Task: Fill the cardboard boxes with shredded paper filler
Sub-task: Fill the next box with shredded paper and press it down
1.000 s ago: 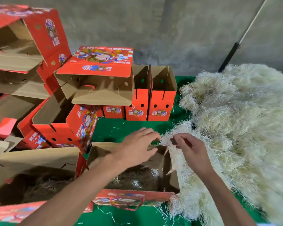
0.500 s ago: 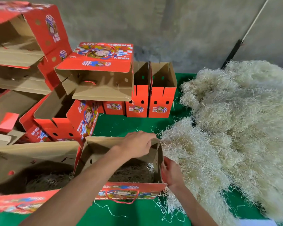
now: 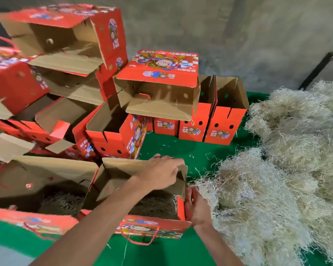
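Left hand (image 3: 161, 174) — grips open box (image 3: 142, 192) far flap | right hand (image 3: 197, 209) — apparently clasps its right wall | filler (image 3: 277, 189) along counter (image 3: 171, 146) right edge

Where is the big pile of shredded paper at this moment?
In the head view, the pile of shredded paper lies on the green table at the right side, beside the open box that both hands hold. The right hand touches its near edge.
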`<state>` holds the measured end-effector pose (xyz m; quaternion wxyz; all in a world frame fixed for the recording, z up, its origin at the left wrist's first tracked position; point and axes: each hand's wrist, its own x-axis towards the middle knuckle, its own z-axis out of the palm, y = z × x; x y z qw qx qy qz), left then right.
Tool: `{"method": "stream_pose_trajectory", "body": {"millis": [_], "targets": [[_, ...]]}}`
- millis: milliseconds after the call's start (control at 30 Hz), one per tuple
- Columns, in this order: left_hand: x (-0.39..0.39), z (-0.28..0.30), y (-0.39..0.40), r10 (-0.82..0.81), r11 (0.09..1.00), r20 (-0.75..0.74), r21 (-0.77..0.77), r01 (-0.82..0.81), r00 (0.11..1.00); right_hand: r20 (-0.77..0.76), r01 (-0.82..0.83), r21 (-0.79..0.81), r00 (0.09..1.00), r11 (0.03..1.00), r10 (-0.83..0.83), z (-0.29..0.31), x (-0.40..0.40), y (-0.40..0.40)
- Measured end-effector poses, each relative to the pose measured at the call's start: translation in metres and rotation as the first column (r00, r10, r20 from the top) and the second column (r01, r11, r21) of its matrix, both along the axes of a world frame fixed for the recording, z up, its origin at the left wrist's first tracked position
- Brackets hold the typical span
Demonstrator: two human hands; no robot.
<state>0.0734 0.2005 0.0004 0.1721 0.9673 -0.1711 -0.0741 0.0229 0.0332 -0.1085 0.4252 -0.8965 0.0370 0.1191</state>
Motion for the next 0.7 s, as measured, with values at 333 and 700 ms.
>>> {"method": "stream_pose_trajectory", "body": {"millis": [333,700], "targets": [[-0.001,0.003,0.050,0.135,0.990,-0.025,-0.026,-0.135,0.991,-0.055,-0.035,0.067,0.998,0.997,0.038,-0.001,0.005,0.057],[-0.001,0.009,0.069,0.169,0.981,0.064,-0.106,-0.162,0.983,-0.003,-0.087,0.193,0.996,0.977,0.090,0.009,0.004,0.097]]}}
